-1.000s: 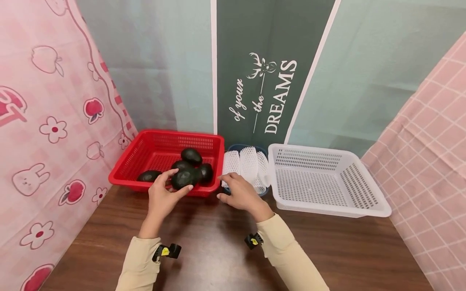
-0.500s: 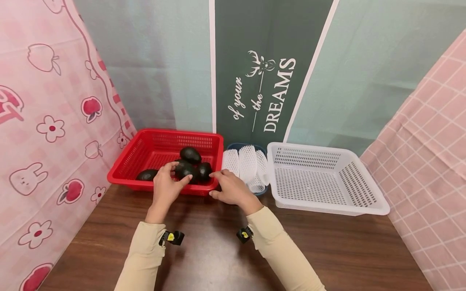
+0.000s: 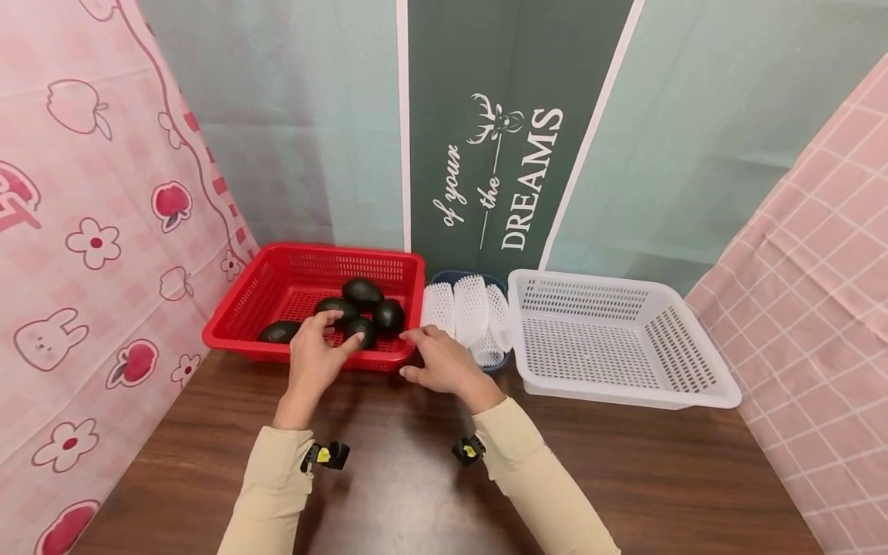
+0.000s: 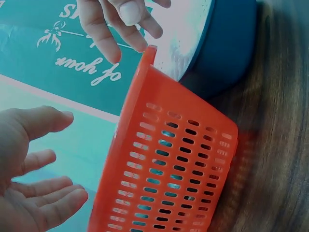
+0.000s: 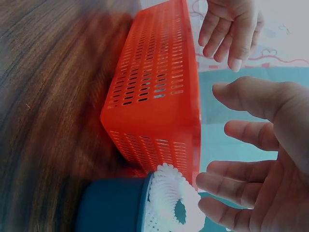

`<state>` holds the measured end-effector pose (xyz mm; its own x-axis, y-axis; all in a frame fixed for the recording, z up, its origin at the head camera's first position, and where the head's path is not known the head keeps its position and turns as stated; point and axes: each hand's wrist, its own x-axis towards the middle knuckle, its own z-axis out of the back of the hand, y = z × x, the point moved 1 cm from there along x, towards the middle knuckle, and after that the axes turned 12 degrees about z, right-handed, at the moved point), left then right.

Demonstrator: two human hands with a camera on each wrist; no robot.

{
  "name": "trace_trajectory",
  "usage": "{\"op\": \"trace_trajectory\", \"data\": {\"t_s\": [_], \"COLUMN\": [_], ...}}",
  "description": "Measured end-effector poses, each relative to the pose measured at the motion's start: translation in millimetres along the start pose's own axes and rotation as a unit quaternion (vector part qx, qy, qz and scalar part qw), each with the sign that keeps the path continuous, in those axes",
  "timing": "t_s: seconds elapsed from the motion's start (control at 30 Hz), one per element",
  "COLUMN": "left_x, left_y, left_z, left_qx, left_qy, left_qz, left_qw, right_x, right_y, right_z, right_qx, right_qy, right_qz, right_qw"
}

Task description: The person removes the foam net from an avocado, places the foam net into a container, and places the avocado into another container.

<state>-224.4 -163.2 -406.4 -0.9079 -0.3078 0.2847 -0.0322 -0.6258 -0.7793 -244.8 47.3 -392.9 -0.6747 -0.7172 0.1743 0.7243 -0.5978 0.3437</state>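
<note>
Several dark avocados lie in a red basket (image 3: 239, 344); one avocado (image 3: 360, 333) sits by its front wall. My left hand (image 3: 315, 358) hovers over that wall beside this avocado, thumb and fingers spread. In the left wrist view the left hand (image 4: 38, 179) is above the rim and holds nothing. My right hand (image 3: 444, 361) is at the red basket's front right corner, its fingertips near the rim. The right wrist view shows the right hand (image 5: 265, 159) with loosely extended fingers and nothing between them. Whether its fingertips touch the rim, I cannot tell.
White foam net sleeves (image 3: 472, 312) fill a blue container (image 3: 496, 365) just right of the red basket. Farther right stands a white basket (image 3: 627, 399). All rest on a brown wooden table (image 3: 409, 478), with hanging cloths behind and at both sides.
My left hand has lowered an avocado into the red basket and let go of it. The right hand has shifted left, from beside the foam sleeves to the red basket's corner.
</note>
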Motion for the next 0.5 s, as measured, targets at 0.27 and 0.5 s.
{"op": "trace_trajectory", "data": {"t_s": [0.27, 0.5], "left_x": [-12.3, -8.8], "left_y": [-10.1, -15.4], "left_z": [0.5, 6.1], "left_qx": [0.07, 0.116], "left_qy": [0.061, 0.092], "left_qz": [-0.079, -0.098], "left_qw": [0.9926, 0.9841], "right_x": [-27.6, -52.1], "right_y": [-10, -27], "right_z": [17, 36], "right_qx": [-0.037, -0.09], "right_qy": [-0.069, -0.12], "right_qz": [0.028, 0.016], "right_qw": [0.9965, 0.9886]}}
